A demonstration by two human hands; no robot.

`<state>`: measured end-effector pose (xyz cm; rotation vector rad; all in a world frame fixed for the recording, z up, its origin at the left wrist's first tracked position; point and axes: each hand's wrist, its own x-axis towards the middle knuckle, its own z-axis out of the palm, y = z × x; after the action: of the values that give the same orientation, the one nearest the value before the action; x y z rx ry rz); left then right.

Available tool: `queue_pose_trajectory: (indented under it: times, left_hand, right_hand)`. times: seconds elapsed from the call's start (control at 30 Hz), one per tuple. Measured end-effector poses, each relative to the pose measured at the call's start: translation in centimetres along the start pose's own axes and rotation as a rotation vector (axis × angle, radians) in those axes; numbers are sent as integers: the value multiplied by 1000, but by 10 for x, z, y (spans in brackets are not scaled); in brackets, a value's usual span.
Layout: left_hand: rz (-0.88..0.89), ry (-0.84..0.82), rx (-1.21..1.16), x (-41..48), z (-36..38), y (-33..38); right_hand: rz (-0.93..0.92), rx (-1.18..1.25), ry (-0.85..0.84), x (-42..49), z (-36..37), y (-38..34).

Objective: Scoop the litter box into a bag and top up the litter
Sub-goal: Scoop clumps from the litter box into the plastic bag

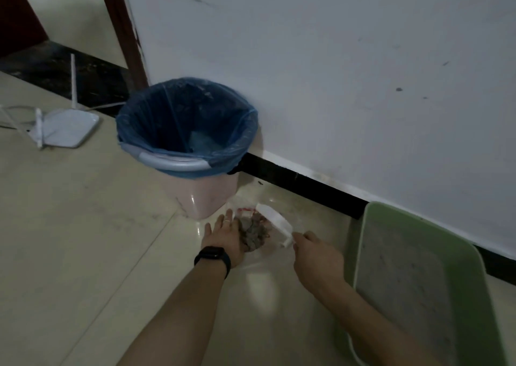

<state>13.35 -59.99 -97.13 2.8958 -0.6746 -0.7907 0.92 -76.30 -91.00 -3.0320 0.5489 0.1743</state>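
A clear plastic bag (275, 247) lies on the floor tiles with grey litter clumps (252, 233) inside it. My left hand (224, 235) rests flat on the bag's left side, fingers straight, wearing a dark wristband. My right hand (317, 255) grips the handle of a white scoop (275, 220), whose blade sits over the clumps. The green litter box (472, 279) with grey litter stands at the right against the wall.
A pink bin (202, 198) lined with a blue bag (184, 120) stands just behind the hands, by the wall. A white router (65, 128) with antennas and cables lies on the floor at left. A dark door frame (122, 27) rises behind the bin.
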Motion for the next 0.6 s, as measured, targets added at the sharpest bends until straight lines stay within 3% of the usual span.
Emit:
queue_pose_trajectory:
  times: [0.33, 0.5, 0.6]
  left_hand:
    - [45, 56, 13, 0, -7, 7]
    - [166, 191, 50, -2, -25, 30]
    - [197, 233, 121, 3, -27, 62]
  right_hand:
    - [83, 164, 34, 0, 1, 22]
    - [258, 526, 69, -12, -28, 61]
    - [409, 757, 200, -32, -45, 104]
